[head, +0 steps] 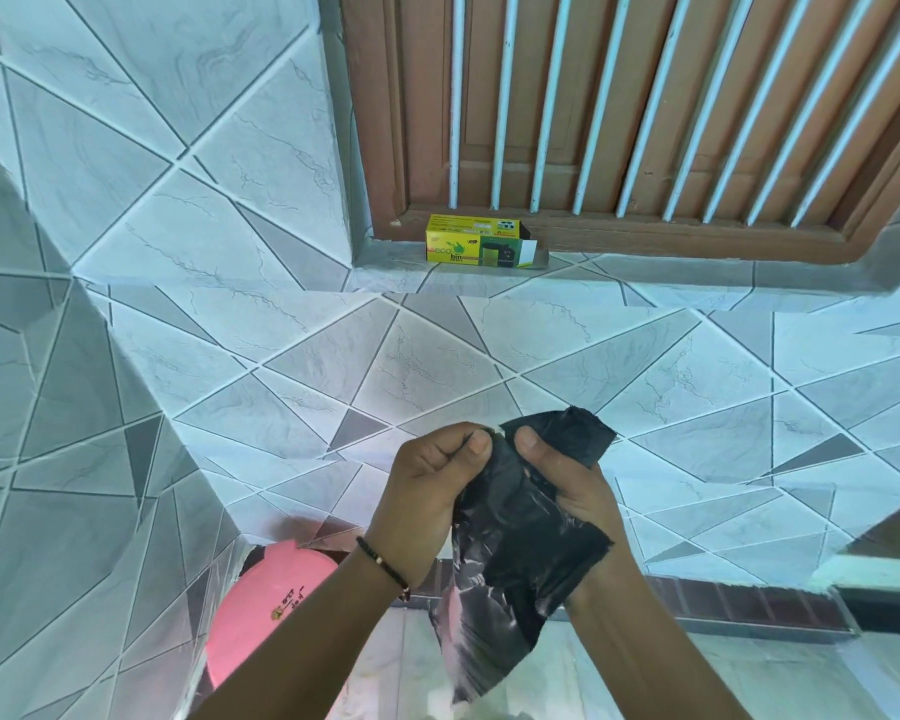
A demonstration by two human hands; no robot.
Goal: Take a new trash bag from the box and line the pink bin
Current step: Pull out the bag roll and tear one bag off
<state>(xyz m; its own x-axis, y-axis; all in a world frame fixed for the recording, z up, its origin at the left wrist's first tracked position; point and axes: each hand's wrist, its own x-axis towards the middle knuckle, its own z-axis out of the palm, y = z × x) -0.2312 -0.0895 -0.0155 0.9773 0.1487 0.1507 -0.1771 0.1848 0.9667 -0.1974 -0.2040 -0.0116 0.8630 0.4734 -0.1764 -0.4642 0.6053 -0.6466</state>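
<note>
Pinching the folded black trash bag [520, 532] between curled fingers [481, 443], both hands held it above the pink bin [266, 610]; the box [476, 246] sat farther up.

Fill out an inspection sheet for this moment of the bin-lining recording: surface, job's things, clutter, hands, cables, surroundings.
Surface: tiled window ledge carrying the box; pale floor below.
Job's things: black trash bag, still folded and crumpled, held in both hands. Yellow-green bin bag box lies on the ledge with its right end flap open. Pink bin stands at lower left, partly hidden by the left forearm; no liner visible on the part shown.
Clutter: nothing seen.
Hands: left hand pinches the bag's upper edge; right hand grips the bag beside it.
Cables: nothing seen.
Surroundings: grey geometric wall tiles; brown wooden window frame with white bars above the ledge.
</note>
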